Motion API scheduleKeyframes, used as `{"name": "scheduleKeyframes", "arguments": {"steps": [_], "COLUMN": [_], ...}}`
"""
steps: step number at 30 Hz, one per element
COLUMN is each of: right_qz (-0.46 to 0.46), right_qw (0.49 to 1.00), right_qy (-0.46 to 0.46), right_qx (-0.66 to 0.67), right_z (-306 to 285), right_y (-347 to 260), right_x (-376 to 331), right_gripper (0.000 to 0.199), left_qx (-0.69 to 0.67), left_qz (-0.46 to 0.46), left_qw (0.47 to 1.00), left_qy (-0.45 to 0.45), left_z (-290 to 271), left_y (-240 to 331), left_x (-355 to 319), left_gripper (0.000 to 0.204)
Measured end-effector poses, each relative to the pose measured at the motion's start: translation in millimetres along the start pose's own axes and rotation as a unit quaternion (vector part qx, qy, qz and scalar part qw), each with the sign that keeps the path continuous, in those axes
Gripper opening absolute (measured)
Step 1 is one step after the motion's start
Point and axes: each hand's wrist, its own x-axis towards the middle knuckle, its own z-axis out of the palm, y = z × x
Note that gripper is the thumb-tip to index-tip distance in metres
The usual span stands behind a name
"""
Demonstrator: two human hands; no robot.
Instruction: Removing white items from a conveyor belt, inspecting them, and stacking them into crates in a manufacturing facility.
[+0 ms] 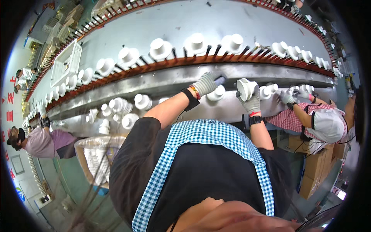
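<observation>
Near the ledge (127, 84), left hand (206, 83): fingers partly curled; whether it grips anything cannot be told.
Right hand (252, 103): closed around a white cup (244, 89).

Over on the person's side of the red-brown rail (232, 58), a white piece (244, 89) with a broad, ringed round face is being held in the right hand (252, 103), tilting on edge, clear of the rail. Another white, round piece (217, 94) is resting nearer the person than the rail.
</observation>
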Motion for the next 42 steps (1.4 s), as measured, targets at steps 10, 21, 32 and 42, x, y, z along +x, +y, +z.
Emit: {"name": "scheduleKeyframes", "arguments": {"steps": [10, 21, 32, 42], "right_qz": [-0.349, -0.232, 0.134, 0.085], "right_qw": [0.883, 0.709, 0.936, 0.868], "right_qy": [-0.007, -0.193, -0.178, -0.208], "right_qx": [-0.315, -0.637, -0.272, -0.443], "right_z": [83.8, 22.6, 84.2, 107.0], "right_y": [-149.5, -163.6, -133.4, -79.9], "right_x": [82.5, 217.3, 210.5, 259.7], "right_gripper": [0.053, 0.041, 0.049, 0.036], "left_qx": [0.160, -0.022, -0.098, -0.090], "left_qz": [0.089, 0.019, -0.096, -0.079], "left_qw": [0.981, 0.987, 0.961, 0.928], "left_qy": [0.058, 0.157, 0.241, 0.354], "left_z": [55.1, 68.3, 43.4, 11.1], "left_y": [30.1, 4.2, 12.6, -39.0], "left_x": [176.7, 173.0, 141.5, 104.0], "left_gripper": [0.057, 0.028, 0.026, 0.025]}}
